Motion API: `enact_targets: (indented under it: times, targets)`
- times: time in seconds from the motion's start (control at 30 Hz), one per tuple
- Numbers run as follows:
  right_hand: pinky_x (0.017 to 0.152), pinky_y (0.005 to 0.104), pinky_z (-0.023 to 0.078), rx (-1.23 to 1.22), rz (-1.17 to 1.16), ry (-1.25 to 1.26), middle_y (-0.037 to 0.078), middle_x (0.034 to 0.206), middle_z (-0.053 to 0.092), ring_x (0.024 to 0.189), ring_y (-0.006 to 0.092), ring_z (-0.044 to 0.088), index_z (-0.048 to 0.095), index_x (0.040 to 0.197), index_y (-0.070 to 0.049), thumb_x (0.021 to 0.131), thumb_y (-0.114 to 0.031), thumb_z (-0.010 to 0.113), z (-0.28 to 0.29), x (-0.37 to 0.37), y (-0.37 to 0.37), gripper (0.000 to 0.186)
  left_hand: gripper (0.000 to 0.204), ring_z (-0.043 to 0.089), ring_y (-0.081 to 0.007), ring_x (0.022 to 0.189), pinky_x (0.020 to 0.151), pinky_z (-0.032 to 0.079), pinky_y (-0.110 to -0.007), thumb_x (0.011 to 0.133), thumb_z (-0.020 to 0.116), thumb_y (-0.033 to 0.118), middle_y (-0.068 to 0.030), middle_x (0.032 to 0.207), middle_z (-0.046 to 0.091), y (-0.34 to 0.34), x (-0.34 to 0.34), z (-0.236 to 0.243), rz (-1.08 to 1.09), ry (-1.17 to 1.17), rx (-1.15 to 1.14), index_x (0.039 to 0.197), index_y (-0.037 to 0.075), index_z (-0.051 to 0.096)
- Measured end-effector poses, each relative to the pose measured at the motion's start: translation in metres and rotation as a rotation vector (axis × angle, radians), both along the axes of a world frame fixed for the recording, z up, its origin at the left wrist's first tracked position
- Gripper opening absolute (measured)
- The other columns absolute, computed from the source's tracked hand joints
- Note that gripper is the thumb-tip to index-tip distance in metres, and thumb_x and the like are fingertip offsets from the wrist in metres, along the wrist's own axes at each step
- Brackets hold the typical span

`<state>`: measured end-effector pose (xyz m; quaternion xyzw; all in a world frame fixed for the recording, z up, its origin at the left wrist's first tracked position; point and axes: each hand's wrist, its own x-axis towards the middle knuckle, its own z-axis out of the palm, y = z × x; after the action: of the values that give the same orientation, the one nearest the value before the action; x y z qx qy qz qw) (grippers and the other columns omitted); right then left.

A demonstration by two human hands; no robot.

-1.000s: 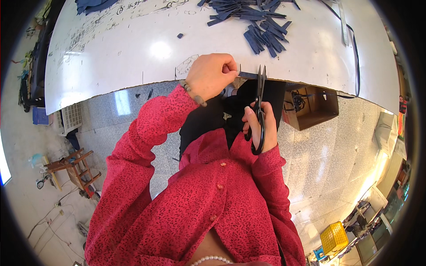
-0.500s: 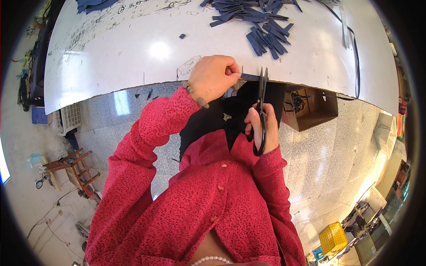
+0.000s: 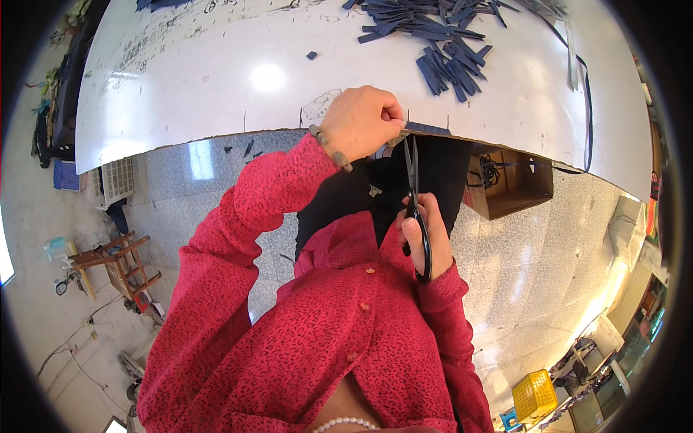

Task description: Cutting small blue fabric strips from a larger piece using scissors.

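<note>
My left hand (image 3: 361,123), a beaded bracelet on its wrist, pinches the end of a dark blue fabric strip (image 3: 432,129) along the front edge of the white table (image 3: 173,101). My right hand (image 3: 433,231) grips black-handled scissors (image 3: 411,180) below that edge, their long blades pointing up toward my left fingertips, close under the strip. Whether the blades touch the strip I cannot tell. Beyond my hands lies a pile of short dark blue strips (image 3: 451,68), with one small square piece (image 3: 312,55) apart to the left.
A long dark strip (image 3: 588,123) drapes over the table's right side toward an open cardboard box (image 3: 512,198) underneath. A wooden stool (image 3: 123,263) and loose cables stand or lie on the floor at left, a yellow basket (image 3: 534,397) at lower right. More dark fabric is at the back left.
The scissors have moved left and down, from across the strip's right part to just below my left fingertips. The whole view has shifted slightly. My left hand still pinches the strip.
</note>
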<state>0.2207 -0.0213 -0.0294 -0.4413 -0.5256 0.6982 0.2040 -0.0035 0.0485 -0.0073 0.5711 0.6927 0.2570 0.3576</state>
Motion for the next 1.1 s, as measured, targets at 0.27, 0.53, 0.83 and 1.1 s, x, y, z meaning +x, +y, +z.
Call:
enact_targets:
  times: [0.27, 0.53, 0.83, 1.1]
  targets:
    - [0.059, 0.0222, 0.037, -0.002, -0.039, -0.093, 0.002, 0.074, 0.049, 0.065, 0.0075, 0.043, 0.045, 0.109, 0.0, 0.087, -0.049, 0.064, -0.005, -0.007, 0.0, 0.057, 0.018, 0.061, -0.0132, 0.062, 0.062, 0.049, -0.027, 0.076, 0.07, 0.019, -0.0053, 0.068, 0.066, 0.002, -0.004, 0.001, 0.006, -0.062, -0.07, 0.084, 0.003, 0.071]
    - [0.059, 0.0221, 0.037, 0.012, -0.052, -0.101, 0.002, 0.075, 0.049, 0.065, 0.0073, 0.043, 0.045, 0.108, 0.0, 0.088, -0.043, 0.064, -0.005, -0.011, -0.003, 0.051, 0.018, 0.061, -0.0124, 0.063, 0.062, 0.049, -0.026, 0.077, 0.07, 0.019, -0.0051, 0.069, 0.066, 0.002, -0.006, -0.001, -0.005, -0.091, -0.075, 0.084, 0.002, 0.071]
    - [0.062, 0.0227, 0.04, 0.013, -0.052, -0.118, 0.003, 0.076, 0.051, 0.066, 0.0085, 0.045, 0.044, 0.109, 0.001, 0.089, -0.041, 0.065, -0.003, -0.012, -0.003, 0.051, 0.017, 0.06, -0.0115, 0.064, 0.063, 0.049, -0.025, 0.078, 0.07, 0.017, -0.0045, 0.07, 0.066, 0.003, -0.006, -0.003, -0.004, -0.122, -0.085, 0.085, 0.001, 0.07]
    - [0.064, 0.0234, 0.042, 0.062, -0.06, -0.128, 0.006, 0.079, 0.055, 0.069, 0.0091, 0.049, 0.043, 0.11, 0.001, 0.089, -0.039, 0.064, -0.006, -0.016, 0.001, 0.05, 0.017, 0.062, -0.0116, 0.066, 0.065, 0.05, -0.025, 0.078, 0.07, 0.017, -0.0049, 0.072, 0.067, 0.003, -0.008, -0.003, 0.002, -0.148, -0.097, 0.084, 0.001, 0.071]
